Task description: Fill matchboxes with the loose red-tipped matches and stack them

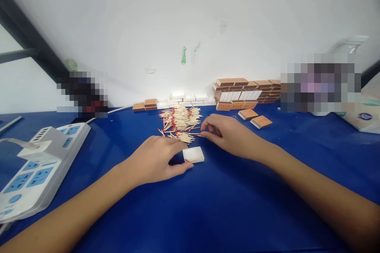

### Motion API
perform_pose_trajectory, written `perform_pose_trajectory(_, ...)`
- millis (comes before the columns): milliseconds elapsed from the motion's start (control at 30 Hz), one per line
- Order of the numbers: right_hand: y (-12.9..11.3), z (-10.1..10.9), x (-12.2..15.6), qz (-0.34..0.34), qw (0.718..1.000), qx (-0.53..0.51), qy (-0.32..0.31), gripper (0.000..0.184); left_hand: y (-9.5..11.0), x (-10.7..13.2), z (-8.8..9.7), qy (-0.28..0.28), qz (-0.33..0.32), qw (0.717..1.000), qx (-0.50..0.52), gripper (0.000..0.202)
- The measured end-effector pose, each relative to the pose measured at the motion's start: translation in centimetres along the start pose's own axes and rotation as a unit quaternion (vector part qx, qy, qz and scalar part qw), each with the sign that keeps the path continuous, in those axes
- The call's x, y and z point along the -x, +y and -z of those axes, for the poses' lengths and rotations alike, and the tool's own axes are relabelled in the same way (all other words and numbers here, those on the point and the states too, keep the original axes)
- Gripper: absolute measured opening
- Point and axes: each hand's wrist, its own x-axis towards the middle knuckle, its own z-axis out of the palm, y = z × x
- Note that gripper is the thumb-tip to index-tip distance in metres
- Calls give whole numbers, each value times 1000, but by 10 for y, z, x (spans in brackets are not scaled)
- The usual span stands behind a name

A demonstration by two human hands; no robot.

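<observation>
My left hand rests on the blue table, its thumb and fingers closed on a small white matchbox tray that has a few matches in it. My right hand reaches to the near edge of a loose pile of red-tipped matches, with its fingertips pinched on a match. The pile lies just behind the tray.
Stacks of orange matchbox sleeves and white trays line the white wall at the back. Two loose orange boxes lie to the right of my right hand. A white and blue power strip sits at the left. Blurred objects stand at both back sides.
</observation>
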Motion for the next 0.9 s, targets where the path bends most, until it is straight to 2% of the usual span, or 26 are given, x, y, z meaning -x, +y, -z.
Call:
perform_pose_trajectory(133, 19, -1, -1, -11, 999, 13, -38, 13, 1, 1, 0, 3, -5, 1000, 1, 33)
perform_pose_trajectory(233, 21, -2, -2, -24, 998, 8, -62, 15, 1, 2, 0, 5, -3, 1000, -5, 34)
perform_pose_trajectory(367, 9, 3, -1, -13, 997, -9, -76, 21, -1, 1, 0, 4, 11, 1000, -14, 35)
perform_pose_trajectory(567, -24, 5, 8, 12, 984, -108, -143, 24, -2, 1, 2, -1, 32, 999, -18, 33)
perform_pose_trajectory(667, -32, 0, 12, 28, 986, -96, -130, 17, -2, 0, 1, -4, 22, 1000, -10, 32)
perform_pose_trajectory(767, -29, -5, 9, 35, 987, -111, -108, 15, 0, 0, 1, -7, 14, 1000, -5, 31)
perform_pose_trajectory(900, -9, -17, -2, 13, 997, -74, 12, 9, 2, 0, 1, -10, 1, 1000, 2, 30)
